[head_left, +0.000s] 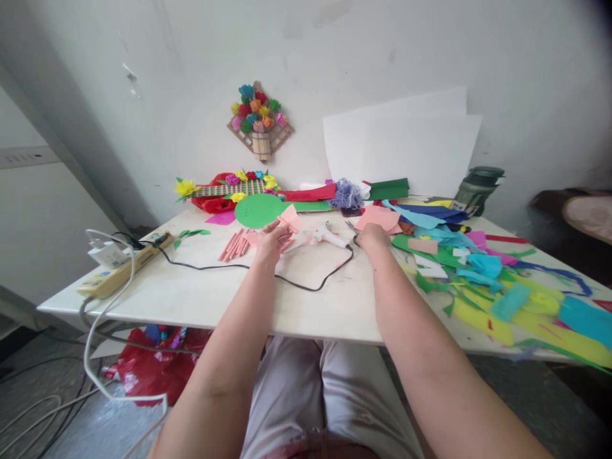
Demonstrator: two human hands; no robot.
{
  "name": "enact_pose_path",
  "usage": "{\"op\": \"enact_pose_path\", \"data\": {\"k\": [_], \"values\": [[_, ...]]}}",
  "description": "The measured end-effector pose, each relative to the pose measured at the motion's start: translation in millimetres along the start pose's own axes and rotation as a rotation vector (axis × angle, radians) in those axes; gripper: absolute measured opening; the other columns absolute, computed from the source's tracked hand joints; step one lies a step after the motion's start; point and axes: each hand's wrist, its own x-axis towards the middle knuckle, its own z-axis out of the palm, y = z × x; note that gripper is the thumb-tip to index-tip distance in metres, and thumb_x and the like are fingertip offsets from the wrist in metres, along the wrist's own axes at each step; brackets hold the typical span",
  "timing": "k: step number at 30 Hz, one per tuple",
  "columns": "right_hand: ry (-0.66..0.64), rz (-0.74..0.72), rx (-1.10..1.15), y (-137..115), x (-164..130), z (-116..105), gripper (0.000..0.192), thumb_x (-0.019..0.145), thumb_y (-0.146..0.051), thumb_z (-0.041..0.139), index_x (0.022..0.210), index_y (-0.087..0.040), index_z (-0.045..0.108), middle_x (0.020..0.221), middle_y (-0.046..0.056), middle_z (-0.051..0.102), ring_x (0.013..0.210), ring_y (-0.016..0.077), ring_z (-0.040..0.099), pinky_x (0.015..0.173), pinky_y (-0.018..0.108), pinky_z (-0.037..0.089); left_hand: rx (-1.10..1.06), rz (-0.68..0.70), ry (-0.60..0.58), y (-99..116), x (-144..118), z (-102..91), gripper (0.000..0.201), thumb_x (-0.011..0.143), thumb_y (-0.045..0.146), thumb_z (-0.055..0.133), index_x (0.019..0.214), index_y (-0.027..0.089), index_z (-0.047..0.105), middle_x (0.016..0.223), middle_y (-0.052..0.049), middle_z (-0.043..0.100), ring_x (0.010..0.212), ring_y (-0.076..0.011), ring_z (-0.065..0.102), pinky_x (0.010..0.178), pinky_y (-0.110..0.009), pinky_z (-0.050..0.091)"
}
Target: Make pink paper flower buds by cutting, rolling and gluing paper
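Observation:
My left hand (270, 241) is closed on a small piece of pink paper (289, 217), which stands up from the fingertips. Just left of it lies a bundle of rolled pink paper sticks (234, 246). On the right, my right hand (374, 237) is closed around scissors (351, 225); the dark blades poke out to the left and the fingers hide most of the handles. Behind that hand are pink paper sheets (380, 218). Between both hands rests a white glue gun (329, 235), its black cord looping toward me. A green paper circle (259, 211) lies beyond my left hand.
A yellow power strip (125, 264) with chargers sits at the left edge. Coloured paper scraps (507, 299) cover the right side. A dark green bottle (478, 190) stands at the back right. Paper flowers on a rack (232, 187) and purple yarn (347, 193) lie along the wall.

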Motion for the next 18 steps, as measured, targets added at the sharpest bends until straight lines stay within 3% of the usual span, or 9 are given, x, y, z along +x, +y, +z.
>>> {"op": "enact_pose_path", "data": {"k": [11, 18], "values": [[0.085, -0.064, -0.007, 1.7, -0.8, -5.4, 0.036, 0.066, -0.018, 0.064, 0.101, -0.012, 0.067, 0.102, 0.021, 0.064, 0.097, 0.0291, 0.061, 0.073, 0.035, 0.048, -0.048, -0.048, 0.005, -0.1, -1.0, -1.4, 0.030, 0.059, 0.010, 0.071, 0.080, 0.017, 0.051, 0.062, 0.000, 0.063, 0.055, -0.0122, 0.063, 0.059, -0.023, 0.050], [0.190, -0.171, 0.231, -1.8, -9.1, -10.9, 0.032, 0.072, -0.026, 0.058, 0.102, -0.019, 0.068, 0.102, 0.013, 0.067, 0.098, 0.0281, 0.061, 0.078, 0.037, 0.046, -0.027, -0.022, 0.043, 3.5, -7.7, 2.4, 0.035, 0.058, 0.010, 0.071, 0.083, 0.017, 0.048, 0.061, 0.000, 0.062, 0.053, -0.0120, 0.061, 0.057, -0.024, 0.050]]}}
